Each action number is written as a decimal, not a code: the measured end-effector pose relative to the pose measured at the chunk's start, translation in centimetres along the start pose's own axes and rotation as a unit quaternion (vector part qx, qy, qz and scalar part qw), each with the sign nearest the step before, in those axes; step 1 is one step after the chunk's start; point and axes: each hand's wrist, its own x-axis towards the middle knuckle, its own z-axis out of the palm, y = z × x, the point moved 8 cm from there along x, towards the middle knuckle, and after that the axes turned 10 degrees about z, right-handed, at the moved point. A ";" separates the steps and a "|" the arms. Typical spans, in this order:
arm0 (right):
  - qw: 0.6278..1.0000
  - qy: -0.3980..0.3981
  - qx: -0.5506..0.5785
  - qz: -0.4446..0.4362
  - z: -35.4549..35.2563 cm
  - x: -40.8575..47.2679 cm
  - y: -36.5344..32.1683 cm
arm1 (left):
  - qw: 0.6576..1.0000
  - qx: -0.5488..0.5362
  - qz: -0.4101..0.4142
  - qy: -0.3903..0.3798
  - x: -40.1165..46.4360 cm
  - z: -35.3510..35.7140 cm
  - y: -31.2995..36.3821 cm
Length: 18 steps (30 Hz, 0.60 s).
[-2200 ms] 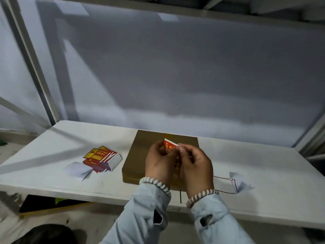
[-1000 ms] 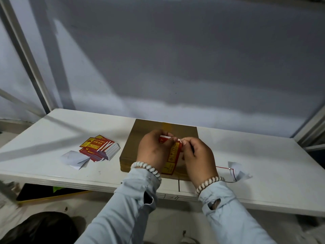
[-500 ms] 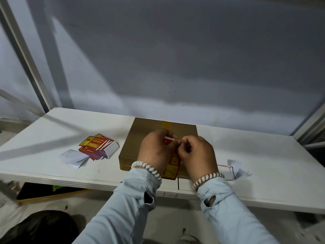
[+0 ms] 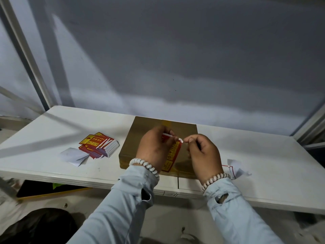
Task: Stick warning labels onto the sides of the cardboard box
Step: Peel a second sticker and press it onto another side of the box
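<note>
A flat brown cardboard box (image 4: 146, 131) lies on the white table (image 4: 263, 155) in front of me. Above its near half, my left hand (image 4: 154, 148) holds a red and yellow warning label (image 4: 173, 154) that hangs down over the box's near edge. My right hand (image 4: 202, 152) pinches the white backing strip (image 4: 181, 140) at the label's top corner, fingertips almost touching those of the left hand. Much of the label is hidden behind my left hand.
A stack of red and yellow labels (image 4: 98, 145) lies left of the box, with a white backing sheet (image 4: 73, 156) beside it. Another peeled backing paper (image 4: 235, 167) sits at the right, near the table's front edge. A grey wall stands behind the table.
The label has swung down from an upright hold to hang over the box's near edge. My hands have drawn slightly apart, with the white backing corner between them.
</note>
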 end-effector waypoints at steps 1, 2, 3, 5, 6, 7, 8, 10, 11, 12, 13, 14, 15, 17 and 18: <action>1.000 -0.001 -0.005 -0.010 -0.1 -0.1 -0.2 | 1.000 0.006 0.000 0.000 0.0 0.0 0.0; 1.000 -0.003 -0.012 -0.022 -0.1 -0.2 -0.4 | 1.000 0.012 0.001 -0.001 0.0 -0.1 0.0; 0.999 -0.004 -0.020 -0.035 0.0 -0.3 -0.6 | 1.000 0.017 0.000 -0.003 0.1 -0.1 0.0; 0.998 -0.005 -0.036 -0.052 0.1 -0.3 -0.7 | 1.000 0.015 -0.003 -0.009 0.0 0.0 -0.1; 0.997 -0.006 -0.046 -0.056 0.2 -0.3 -0.8 | 1.000 0.015 -0.002 -0.013 0.0 0.1 0.0; 0.997 -0.007 -0.055 -0.057 0.3 -0.3 -0.7 | 1.000 0.022 0.005 -0.017 0.0 0.2 0.1; 0.996 -0.008 -0.063 -0.059 0.4 -0.3 -0.7 | 0.999 0.034 0.017 -0.020 0.0 0.2 0.3; 0.994 -0.004 -0.079 -0.071 0.4 -0.4 -0.9 | 0.998 0.054 0.037 -0.024 0.0 0.2 0.7; 0.992 0.001 -0.096 -0.084 0.4 -0.5 -1.1 | 0.997 0.060 0.044 -0.026 -0.1 0.2 0.9; 0.988 0.006 -0.119 -0.099 0.3 -0.5 -1.4 | 0.996 0.063 0.050 -0.029 -0.1 0.3 1.0; 0.983 0.011 -0.144 -0.112 0.3 -0.6 -1.7 | 0.996 0.066 0.053 -0.031 -0.1 0.3 1.1; 0.979 0.015 -0.166 -0.121 0.3 -0.7 -1.9 | 0.996 0.069 0.053 -0.032 -0.1 0.3 1.1; 0.975 0.018 -0.181 -0.128 0.3 -0.7 -2.2 | 0.996 0.070 0.052 -0.031 -0.2 0.3 1.1; 0.970 0.025 -0.199 -0.140 0.4 -0.8 -2.5 | 0.996 0.073 0.048 -0.031 -0.2 0.3 0.9; 0.968 0.028 -0.204 -0.144 0.5 -0.8 -2.5 | 0.996 0.073 0.046 -0.032 -0.1 0.3 0.8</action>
